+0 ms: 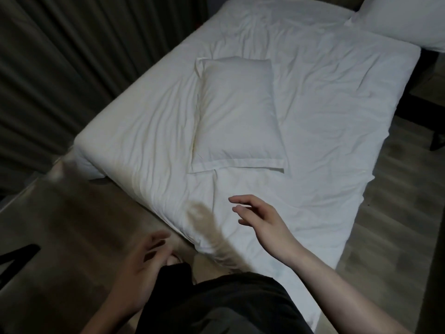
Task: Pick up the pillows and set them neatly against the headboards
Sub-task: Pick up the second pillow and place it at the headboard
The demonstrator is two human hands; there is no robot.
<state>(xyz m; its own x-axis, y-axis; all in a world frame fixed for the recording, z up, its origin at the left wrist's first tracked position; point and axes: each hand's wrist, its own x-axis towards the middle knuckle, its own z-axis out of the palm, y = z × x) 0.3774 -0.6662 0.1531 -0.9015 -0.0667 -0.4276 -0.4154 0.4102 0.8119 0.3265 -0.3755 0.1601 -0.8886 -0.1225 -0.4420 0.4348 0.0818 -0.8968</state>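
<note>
A white pillow lies flat in the middle of the bed, which is covered by a wrinkled white duvet. A second white pillow rests at the far right corner of the bed, cut off by the frame edge. My right hand hovers over the near end of the duvet, fingers spread and relaxed, holding nothing, well short of the middle pillow. My left hand is low beside the bed's near corner, blurred, fingers loosely spread and holding nothing. No headboard shows clearly.
Dark pleated curtains hang along the bed's left side. Wooden floor runs to the right of the bed and at the near left. Dark furniture stands at the right edge. My dark clothing fills the bottom centre.
</note>
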